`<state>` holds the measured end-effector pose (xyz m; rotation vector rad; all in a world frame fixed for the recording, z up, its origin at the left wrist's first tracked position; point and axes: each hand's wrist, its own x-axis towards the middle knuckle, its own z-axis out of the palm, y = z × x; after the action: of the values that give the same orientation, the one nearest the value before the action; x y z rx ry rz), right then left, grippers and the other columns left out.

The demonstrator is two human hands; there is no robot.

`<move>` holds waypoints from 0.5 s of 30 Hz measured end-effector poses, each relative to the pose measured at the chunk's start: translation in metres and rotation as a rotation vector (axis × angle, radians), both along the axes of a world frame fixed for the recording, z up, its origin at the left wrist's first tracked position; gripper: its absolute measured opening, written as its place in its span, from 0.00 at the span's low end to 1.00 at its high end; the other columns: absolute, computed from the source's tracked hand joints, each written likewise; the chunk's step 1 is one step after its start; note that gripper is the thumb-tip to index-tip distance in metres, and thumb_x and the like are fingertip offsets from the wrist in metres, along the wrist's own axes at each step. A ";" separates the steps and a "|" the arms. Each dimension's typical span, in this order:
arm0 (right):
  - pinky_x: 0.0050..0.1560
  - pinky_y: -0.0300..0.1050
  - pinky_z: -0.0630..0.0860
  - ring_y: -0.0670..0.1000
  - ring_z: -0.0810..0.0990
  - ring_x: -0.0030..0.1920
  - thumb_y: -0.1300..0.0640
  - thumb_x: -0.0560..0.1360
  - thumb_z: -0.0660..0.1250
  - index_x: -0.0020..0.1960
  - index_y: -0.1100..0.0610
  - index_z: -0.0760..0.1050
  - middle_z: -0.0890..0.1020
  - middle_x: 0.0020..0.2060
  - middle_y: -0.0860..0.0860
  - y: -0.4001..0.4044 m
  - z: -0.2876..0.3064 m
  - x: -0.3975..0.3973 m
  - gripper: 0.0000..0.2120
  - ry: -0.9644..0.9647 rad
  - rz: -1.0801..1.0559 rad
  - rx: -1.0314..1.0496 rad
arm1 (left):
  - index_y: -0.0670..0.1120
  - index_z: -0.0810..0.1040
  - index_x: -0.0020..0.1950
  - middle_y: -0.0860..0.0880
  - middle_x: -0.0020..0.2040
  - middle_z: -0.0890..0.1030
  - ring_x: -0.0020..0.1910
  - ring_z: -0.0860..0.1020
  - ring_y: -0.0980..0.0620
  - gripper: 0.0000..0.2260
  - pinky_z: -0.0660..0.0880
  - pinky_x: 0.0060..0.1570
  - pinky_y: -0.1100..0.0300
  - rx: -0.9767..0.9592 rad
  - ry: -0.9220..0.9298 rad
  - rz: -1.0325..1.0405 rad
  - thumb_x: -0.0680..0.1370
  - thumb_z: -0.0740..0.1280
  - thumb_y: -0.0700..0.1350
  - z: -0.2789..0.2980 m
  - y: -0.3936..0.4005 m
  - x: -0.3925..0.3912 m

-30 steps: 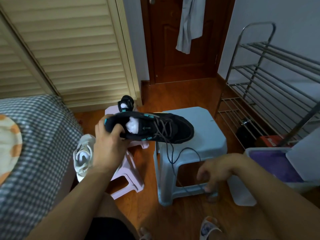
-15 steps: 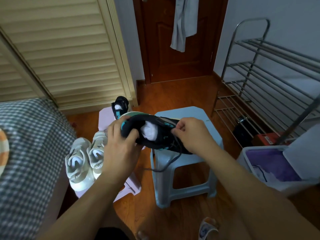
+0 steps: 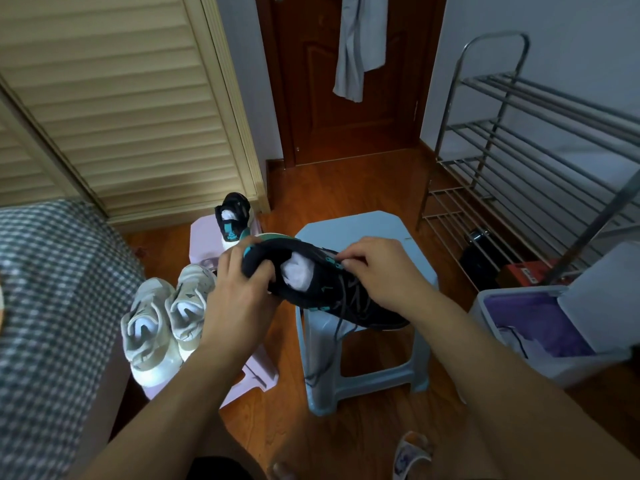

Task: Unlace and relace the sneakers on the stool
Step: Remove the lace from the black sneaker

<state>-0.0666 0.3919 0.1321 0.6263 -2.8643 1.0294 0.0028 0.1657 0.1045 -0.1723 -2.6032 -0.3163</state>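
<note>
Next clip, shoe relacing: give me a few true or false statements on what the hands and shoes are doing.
1. The left hand grips the heel of the black sneaker. True.
2. The right hand rests idle on the blue stool. False: it pinches at the laces near the tongue.
3. The white sneakers sit on the blue stool. False: they sit on the pink stool.
4. White paper stuffs the black sneaker. True.

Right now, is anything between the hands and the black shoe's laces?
No, nothing visible. The left hand grips the black shoe's heel, and the right hand is already at the laces near the tongue.
</note>
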 end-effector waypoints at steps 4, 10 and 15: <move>0.53 0.47 0.75 0.54 0.79 0.54 0.58 0.82 0.63 0.51 0.54 0.82 0.83 0.50 0.52 0.013 -0.003 -0.013 0.09 -0.151 -0.321 -0.107 | 0.42 0.76 0.46 0.41 0.64 0.73 0.61 0.71 0.37 0.16 0.78 0.40 0.43 0.002 -0.016 0.025 0.69 0.80 0.48 0.001 -0.004 0.002; 0.52 0.38 0.71 0.47 0.78 0.56 0.56 0.85 0.57 0.67 0.53 0.76 0.76 0.61 0.50 0.024 -0.002 -0.009 0.14 -0.107 -0.224 -0.206 | 0.44 0.77 0.50 0.42 0.61 0.71 0.58 0.70 0.38 0.17 0.78 0.38 0.41 -0.038 -0.082 0.031 0.68 0.80 0.46 -0.003 -0.020 0.006; 0.57 0.48 0.74 0.53 0.78 0.55 0.59 0.80 0.66 0.59 0.52 0.84 0.82 0.50 0.51 -0.007 -0.020 -0.002 0.11 0.054 0.123 0.114 | 0.44 0.77 0.51 0.43 0.64 0.72 0.59 0.70 0.39 0.16 0.78 0.40 0.42 -0.076 -0.073 -0.021 0.69 0.79 0.46 0.000 -0.017 0.008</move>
<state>-0.0688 0.3847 0.1125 0.8345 -2.8841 0.8528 0.0108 0.1483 0.1043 -0.2190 -2.6893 -0.2357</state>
